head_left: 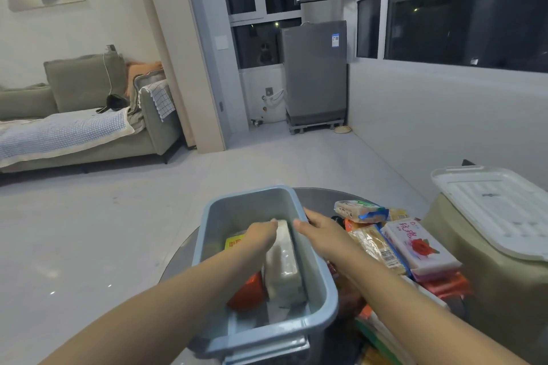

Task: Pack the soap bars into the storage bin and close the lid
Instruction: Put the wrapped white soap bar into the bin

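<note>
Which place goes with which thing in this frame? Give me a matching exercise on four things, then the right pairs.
Things
1. white soap bar
2. lid
3. rose-print soap bar
4. right hand

Places
A. on the pile to the right of the bin
B. on the bin's right rim
C. inside the bin, against its right wall, under the left hand
D. off the bin, lying on a beige seat far right

Pairs: 1-C, 2-D, 3-A, 4-B
</note>
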The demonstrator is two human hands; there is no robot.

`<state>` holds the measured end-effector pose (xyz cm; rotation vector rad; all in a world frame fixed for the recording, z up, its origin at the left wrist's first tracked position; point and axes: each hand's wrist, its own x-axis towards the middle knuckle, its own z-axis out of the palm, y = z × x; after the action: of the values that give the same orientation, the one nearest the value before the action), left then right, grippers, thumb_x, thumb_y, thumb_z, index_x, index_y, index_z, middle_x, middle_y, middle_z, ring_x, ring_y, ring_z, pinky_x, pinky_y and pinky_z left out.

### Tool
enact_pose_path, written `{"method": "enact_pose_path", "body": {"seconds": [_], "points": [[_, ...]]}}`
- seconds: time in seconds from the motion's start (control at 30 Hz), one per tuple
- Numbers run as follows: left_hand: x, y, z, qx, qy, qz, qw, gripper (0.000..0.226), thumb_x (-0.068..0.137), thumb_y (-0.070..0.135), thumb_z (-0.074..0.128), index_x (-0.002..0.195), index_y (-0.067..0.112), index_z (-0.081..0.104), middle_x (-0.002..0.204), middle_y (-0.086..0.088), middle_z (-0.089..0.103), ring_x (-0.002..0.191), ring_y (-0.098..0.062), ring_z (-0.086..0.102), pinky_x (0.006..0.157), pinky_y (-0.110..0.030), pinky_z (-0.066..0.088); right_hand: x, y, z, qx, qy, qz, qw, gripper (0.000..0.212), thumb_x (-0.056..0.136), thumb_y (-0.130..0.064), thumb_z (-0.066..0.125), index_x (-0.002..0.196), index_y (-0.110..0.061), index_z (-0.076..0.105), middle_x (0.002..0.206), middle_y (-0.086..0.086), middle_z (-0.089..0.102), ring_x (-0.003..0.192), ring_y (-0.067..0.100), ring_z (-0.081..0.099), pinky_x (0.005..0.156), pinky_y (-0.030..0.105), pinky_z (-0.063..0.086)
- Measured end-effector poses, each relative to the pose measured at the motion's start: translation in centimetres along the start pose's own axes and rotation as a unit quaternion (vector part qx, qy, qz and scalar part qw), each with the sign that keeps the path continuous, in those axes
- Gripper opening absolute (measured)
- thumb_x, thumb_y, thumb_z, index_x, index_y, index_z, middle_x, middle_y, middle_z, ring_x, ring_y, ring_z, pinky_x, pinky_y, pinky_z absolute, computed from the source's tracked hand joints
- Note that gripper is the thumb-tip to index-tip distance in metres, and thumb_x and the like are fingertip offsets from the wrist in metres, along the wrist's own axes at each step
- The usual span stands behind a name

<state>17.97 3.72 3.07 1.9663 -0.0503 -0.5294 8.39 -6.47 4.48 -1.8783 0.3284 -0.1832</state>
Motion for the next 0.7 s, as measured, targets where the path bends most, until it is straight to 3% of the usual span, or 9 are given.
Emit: {"method": "enact_pose_path", "body": {"seconds": [0.17,0.23,0.3,0.37,0.47,0.57,0.63,0.7], "points": [[-2.9,1.1,-0.2,-0.001,0.035,0.075,0.997,0.039,0.096,0.025,0.04,0.122,0.001,0.056,0.127,-0.022,0.056,0.119,-0.036,0.052,0.105,-0.045,0.04,-1.4,0.7,-0.6,0.034,0.027,0.0,0.999,0.036,0.093,-0.031,0.049,0.128,-0.03,0.056,0.114,-0.008,0.066,0.094,0.006,0.062,0.078,0.024,0.048],[-4.5,1.7,0.1,0.009,0.041,0.127,0.991,0.039,0.096,0.027,0.04,0.124,0.006,0.055,0.13,-0.019,0.055,0.117,-0.031,0.053,0.099,-0.039,0.042,-1.9,1.2,-1.2,0.048,0.045,-0.006,0.998,0.032,0.093,-0.027,0.05,0.124,-0.027,0.059,0.112,-0.01,0.066,0.095,0.005,0.062,0.086,0.027,0.051],[-5.8,2.2,0.6,0.034,0.042,0.194,0.979,0.038,0.096,0.029,0.041,0.126,0.01,0.054,0.13,-0.01,0.057,0.11,-0.019,0.052,0.09,-0.029,0.037,-2.4,1.6,-1.9,0.073,0.063,-0.016,0.995,0.029,0.094,-0.022,0.05,0.119,-0.022,0.063,0.106,-0.01,0.068,0.094,0.001,0.063,0.077,0.02,0.054],[-7.0,2.4,1.4,0.068,0.042,0.245,0.966,0.039,0.096,0.031,0.043,0.128,0.012,0.054,0.132,-0.006,0.057,0.115,-0.016,0.051,0.091,-0.025,0.035,-2.9,2.1,-2.8,0.09,0.078,-0.017,0.993,0.028,0.095,-0.019,0.048,0.118,-0.018,0.063,0.102,-0.004,0.07,0.096,0.005,0.063,0.074,0.021,0.055],[-8.2,2.5,2.6,0.122,0.034,0.3,0.945,0.034,0.094,0.031,0.046,0.121,0.016,0.06,0.127,-0.003,0.061,0.117,-0.015,0.053,0.098,-0.029,0.039,-3.7,3.0,-4.5,0.092,0.111,-0.022,0.989,0.025,0.094,-0.012,0.047,0.111,-0.013,0.066,0.093,-0.003,0.07,0.092,0.006,0.065,0.072,0.021,0.054],[-9.2,3.2,4.1,0.175,0.011,0.313,0.934,0.031,0.094,0.029,0.045,0.116,0.02,0.063,0.124,0.001,0.062,0.117,-0.015,0.053,0.102,-0.035,0.04,-5.0,4.2,-6.3,0.041,0.159,-0.039,0.986,0.025,0.092,-0.008,0.049,0.099,-0.022,0.069,0.096,-0.002,0.071,0.092,0.006,0.065,0.076,0.023,0.052],[-9.9,3.9,5.3,0.178,-0.021,0.306,0.935,0.031,0.093,0.027,0.044,0.118,0.019,0.062,0.123,0.002,0.062,0.113,-0.014,0.055,0.092,-0.03,0.044,-5.7,5.1,-7.7,-0.008,0.198,-0.053,0.979,0.025,0.09,-0.008,0.051,0.099,-0.022,0.07,0.097,-0.004,0.07,0.095,0.01,0.064,0.085,0.03,0.05],[-10.5,4.4,6.7,0.163,-0.044,0.308,0.937,0.033,0.094,0.027,0.044,0.121,0.019,0.06,0.112,0.003,0.065,0.095,-0.009,0.06,0.077,-0.025,0.048,-6.2,6.0,-9.0,-0.026,0.222,-0.06,0.973,0.024,0.089,-0.009,0.052,0.097,-0.024,0.07,0.097,-0.006,0.07,0.095,0.011,0.063,0.083,0.027,0.05]]}}
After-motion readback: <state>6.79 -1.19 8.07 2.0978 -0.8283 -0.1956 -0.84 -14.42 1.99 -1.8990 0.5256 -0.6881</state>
